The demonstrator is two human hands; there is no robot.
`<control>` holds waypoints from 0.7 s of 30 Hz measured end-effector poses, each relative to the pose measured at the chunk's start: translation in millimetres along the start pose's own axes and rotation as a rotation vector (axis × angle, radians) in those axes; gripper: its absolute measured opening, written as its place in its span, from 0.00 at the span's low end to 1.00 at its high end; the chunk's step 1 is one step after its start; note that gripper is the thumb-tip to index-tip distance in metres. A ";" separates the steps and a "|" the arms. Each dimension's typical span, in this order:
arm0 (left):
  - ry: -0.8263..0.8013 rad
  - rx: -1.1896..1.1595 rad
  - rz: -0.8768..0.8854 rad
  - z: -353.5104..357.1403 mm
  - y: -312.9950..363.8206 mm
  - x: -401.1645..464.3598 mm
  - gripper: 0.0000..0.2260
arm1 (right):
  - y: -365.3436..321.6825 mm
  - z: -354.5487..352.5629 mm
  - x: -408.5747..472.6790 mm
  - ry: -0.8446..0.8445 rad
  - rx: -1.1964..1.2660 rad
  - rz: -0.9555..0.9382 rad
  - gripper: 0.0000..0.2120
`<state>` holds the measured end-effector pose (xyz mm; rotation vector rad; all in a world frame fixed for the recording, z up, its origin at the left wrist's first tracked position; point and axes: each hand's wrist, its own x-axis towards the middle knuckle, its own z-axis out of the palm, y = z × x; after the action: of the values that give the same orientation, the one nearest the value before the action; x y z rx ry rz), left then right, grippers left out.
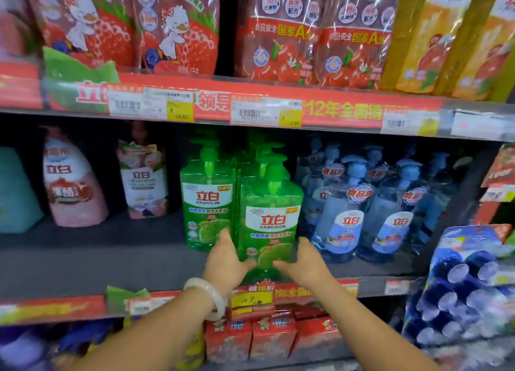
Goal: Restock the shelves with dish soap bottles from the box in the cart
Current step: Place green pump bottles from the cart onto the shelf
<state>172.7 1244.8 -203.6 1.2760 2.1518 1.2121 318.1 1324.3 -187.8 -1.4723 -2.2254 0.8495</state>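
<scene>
Both forearms outstretched, left hand (227, 262) and right hand (302, 262) (fingers curled) around the front green dish soap bottle (269, 217) on shelf (111, 262)

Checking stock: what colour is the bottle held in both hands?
Green bottle, seen in the head view.

Single head view, close to the shelf (111, 262), facing it slightly downward, edges perhaps motion-blurred
</scene>
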 end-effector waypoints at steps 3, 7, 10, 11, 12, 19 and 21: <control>0.101 0.107 -0.019 -8.6 -21.0 -19.1 0.34 | 8.2 15.1 -21.2 -0.017 -0.208 -0.067 0.25; 0.049 0.404 -0.042 -24.1 -46.2 -51.8 0.34 | -10.8 42.0 -48.2 -0.096 -0.394 -0.272 0.20; -0.058 0.750 -0.011 -45.6 -57.1 -78.0 0.32 | -42.0 73.2 -60.9 -0.184 -0.500 -0.449 0.20; -0.051 0.816 -0.021 -55.1 -61.7 -87.0 0.30 | -54.4 85.5 -65.0 -0.206 -0.532 -0.500 0.21; -0.041 0.869 -0.046 -66.5 -67.9 -96.6 0.29 | -67.7 97.9 -70.6 -0.224 -0.559 -0.546 0.22; 0.122 1.000 -0.256 -191.9 -144.1 -183.5 0.19 | -175.3 203.1 -135.7 -0.324 -0.675 -0.859 0.24; 0.109 0.941 -0.406 -235.2 -169.1 -220.4 0.23 | -214.4 238.4 -167.4 -0.355 -0.692 -0.937 0.22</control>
<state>43.3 905.9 -233.1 0.9553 2.9982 0.0610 96.5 1040.9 -224.3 -0.2744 -3.1862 0.0068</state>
